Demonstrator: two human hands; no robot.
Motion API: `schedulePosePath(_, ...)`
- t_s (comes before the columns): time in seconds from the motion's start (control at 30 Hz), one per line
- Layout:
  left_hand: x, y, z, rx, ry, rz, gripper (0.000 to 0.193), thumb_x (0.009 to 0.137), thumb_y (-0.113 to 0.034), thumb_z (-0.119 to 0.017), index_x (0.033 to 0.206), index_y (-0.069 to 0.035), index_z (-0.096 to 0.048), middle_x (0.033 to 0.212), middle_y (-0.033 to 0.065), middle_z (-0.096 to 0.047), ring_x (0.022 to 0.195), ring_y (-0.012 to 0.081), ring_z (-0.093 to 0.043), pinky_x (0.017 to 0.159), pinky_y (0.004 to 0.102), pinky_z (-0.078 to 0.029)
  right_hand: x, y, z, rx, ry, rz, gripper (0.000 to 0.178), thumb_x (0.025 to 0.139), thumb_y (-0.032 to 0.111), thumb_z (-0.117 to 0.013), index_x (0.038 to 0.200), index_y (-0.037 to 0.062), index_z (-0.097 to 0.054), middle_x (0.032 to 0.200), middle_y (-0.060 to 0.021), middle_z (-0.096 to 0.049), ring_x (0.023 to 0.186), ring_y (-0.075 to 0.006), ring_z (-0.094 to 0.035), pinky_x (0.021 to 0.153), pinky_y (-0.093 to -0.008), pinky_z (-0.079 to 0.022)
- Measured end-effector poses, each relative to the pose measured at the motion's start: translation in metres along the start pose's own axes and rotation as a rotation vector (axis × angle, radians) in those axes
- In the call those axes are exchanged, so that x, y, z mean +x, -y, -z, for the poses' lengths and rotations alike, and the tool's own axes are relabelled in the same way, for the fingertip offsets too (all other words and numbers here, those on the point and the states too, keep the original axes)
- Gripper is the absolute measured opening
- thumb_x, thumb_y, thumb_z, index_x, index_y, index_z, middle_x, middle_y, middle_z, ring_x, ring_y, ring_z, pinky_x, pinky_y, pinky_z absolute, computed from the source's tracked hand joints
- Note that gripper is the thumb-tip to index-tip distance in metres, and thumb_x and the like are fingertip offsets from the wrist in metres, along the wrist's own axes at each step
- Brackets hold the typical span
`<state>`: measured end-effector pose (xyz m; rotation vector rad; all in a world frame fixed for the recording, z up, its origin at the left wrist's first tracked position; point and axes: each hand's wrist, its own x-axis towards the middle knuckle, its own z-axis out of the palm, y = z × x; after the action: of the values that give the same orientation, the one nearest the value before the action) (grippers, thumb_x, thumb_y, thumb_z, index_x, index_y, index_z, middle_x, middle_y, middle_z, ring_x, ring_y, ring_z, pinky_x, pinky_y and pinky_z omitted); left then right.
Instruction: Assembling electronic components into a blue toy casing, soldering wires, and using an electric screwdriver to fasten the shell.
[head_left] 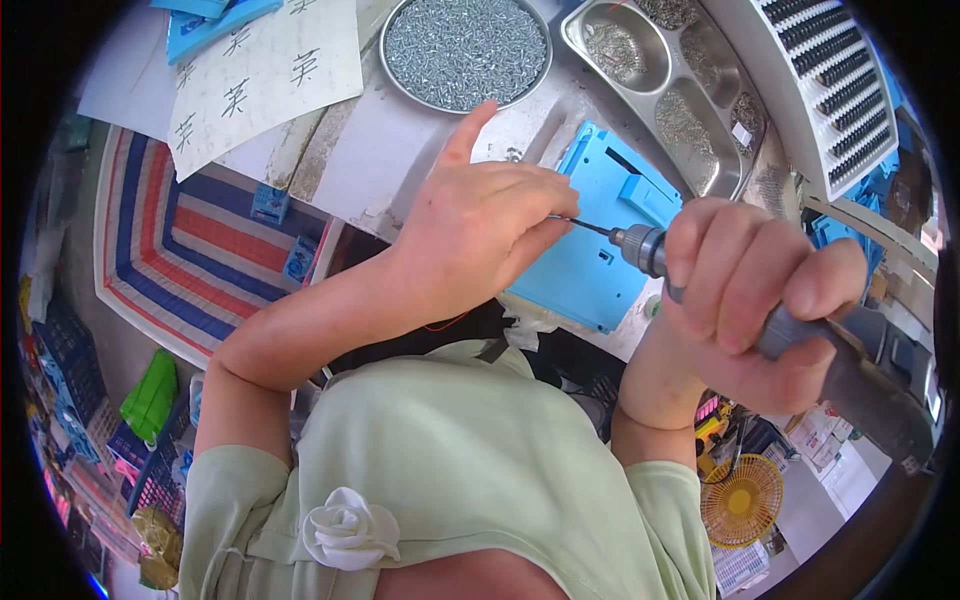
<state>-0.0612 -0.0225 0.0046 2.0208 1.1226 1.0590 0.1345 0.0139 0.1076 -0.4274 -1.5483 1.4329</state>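
Note:
My right hand (745, 290) is wrapped round a dark grey electric screwdriver (865, 385), whose thin bit (592, 228) points left. At the bit's tip, my left hand (475, 220) has its thumb and fingertips pinched together, with one finger lifted away. Whatever small piece the pinch holds is hidden by the fingers. Beneath both hands a flat blue plastic case part (560, 285) lies on the worktable, with a slot and a raised block on its face. The left hand covers part of it.
A round metal dish (383, 50) full of small screws stands beyond my left hand. Right of it is a metal compartment tray (650, 100) with small metal parts. A white rack (780, 95) holds rows of black pieces. Handwritten paper (270, 85) and a striped-lined bin (200, 240) are at left.

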Motion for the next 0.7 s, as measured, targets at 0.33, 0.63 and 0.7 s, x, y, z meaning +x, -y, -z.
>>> schedulePosePath(0.33,0.002,-0.007,0.007,0.154,0.018,-0.123,0.018,0.077,-0.008,-0.081,0.092,-0.011,-0.071,0.091,0.0018,-0.074,0.093,0.0221,-0.073,0.117,0.0566,-0.029,-0.010,-0.008,-0.008,0.023,-0.016,0.006,0.024,0.103,0.035,-0.052,0.111,0.0127,-0.050,0.069,0.0038,-0.051,0.055,-0.0097,-0.047,0.066,-0.0320,-0.041)
schedulePosePath(0.63,0.049,0.078,0.051,0.748,-0.161,-0.147,0.012,0.082,-0.019,-0.072,0.074,-0.010,-0.072,0.080,0.0072,-0.063,0.088,0.0287,-0.061,0.088,0.0473,-0.044,-0.027,-0.022,-0.034,0.153,-0.180,-0.090,0.031,0.092,0.022,-0.074,0.104,0.0061,-0.050,0.074,-0.0043,-0.055,0.060,-0.0151,-0.049,0.060,-0.0347,-0.042)
schedulePosePath(0.7,0.050,0.073,0.052,0.593,-0.132,-0.092,0.011,0.081,-0.020,-0.072,0.075,-0.011,-0.072,0.085,0.0064,-0.064,0.094,0.0271,-0.060,0.092,0.0487,-0.040,-0.030,-0.024,-0.037,0.139,-0.194,-0.113,0.031,0.090,0.015,-0.077,0.103,0.0048,-0.050,0.078,-0.0061,-0.057,0.063,-0.0160,-0.051,0.061,-0.0361,-0.043)
